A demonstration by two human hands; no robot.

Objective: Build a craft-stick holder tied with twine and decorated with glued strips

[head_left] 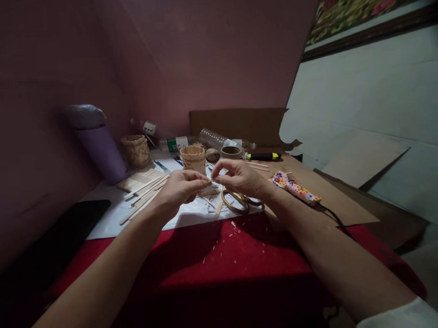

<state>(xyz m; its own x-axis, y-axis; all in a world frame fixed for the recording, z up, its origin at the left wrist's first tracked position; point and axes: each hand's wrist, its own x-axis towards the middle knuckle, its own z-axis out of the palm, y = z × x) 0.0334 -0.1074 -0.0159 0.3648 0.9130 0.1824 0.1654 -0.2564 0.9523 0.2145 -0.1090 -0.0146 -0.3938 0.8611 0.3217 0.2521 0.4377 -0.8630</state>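
Over the front of the white paper [104, 224], my left hand [183, 186] and my right hand [239, 176] nearly meet, fingertips pinched together. Whatever sits between the fingertips is pale and too small to make out. Just behind them stands a little pot [192, 158] with a scalloped rim, apparently covered in wood. Gold-handled scissors [235, 203] lie under my right hand, partly hidden by it. Flat wooden craft sticks [143, 200] are spread left of my left hand. Cut slivers of wood lie beneath both hands.
A glue gun [295, 188] in flowered cloth lies right, its cord trailing off the edge. Behind are a tape roll [232, 152], a black-yellow utility knife [264, 156], a plastic bottle [214, 139] and a second pot [136, 151]. A purple cylinder [101, 150] leans left. Chips dot the red cloth [209, 262].
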